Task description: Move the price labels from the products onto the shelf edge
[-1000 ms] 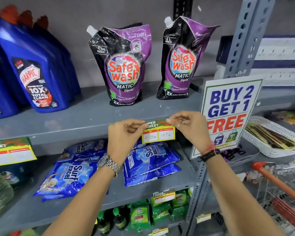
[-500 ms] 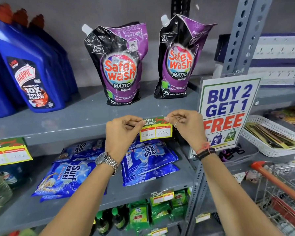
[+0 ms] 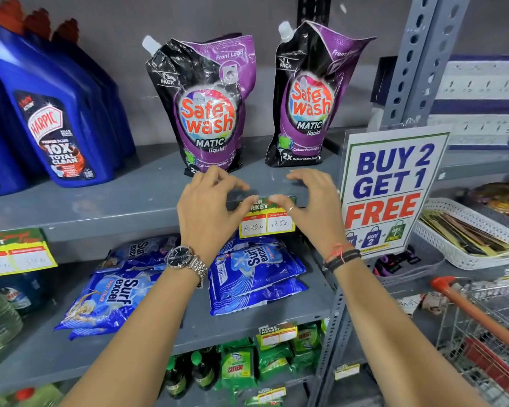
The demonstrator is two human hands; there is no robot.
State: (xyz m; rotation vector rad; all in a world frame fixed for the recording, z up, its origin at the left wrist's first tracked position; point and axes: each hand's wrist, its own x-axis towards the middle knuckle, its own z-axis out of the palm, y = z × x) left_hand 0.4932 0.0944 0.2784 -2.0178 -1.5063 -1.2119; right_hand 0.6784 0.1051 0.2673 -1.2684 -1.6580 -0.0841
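A green, red and yellow price label [image 3: 266, 223] hangs on the front of the grey shelf edge [image 3: 115, 218], below two purple Safewash pouches [image 3: 209, 113] [image 3: 309, 98]. My left hand [image 3: 209, 212] and my right hand [image 3: 309, 210] flank the label. Both thumbs press its top strip against the edge. The fingers are spread and arch over the shelf top, so the label is not pinched. Its handwritten prices show between my hands.
A second price label [image 3: 15, 254] hangs on the same edge at far left, under blue Harpic bottles [image 3: 56, 113]. A "Buy 2 Get 1 Free" sign [image 3: 391, 189] stands just right of my right hand. Surf Excel packs [image 3: 256, 265] lie below. A trolley [image 3: 482, 318] is at lower right.
Both hands carried the label up to the shelf edge. The pinch grips opened, the fingers spread over the shelf top, and the thumbs now press the label's top strip.
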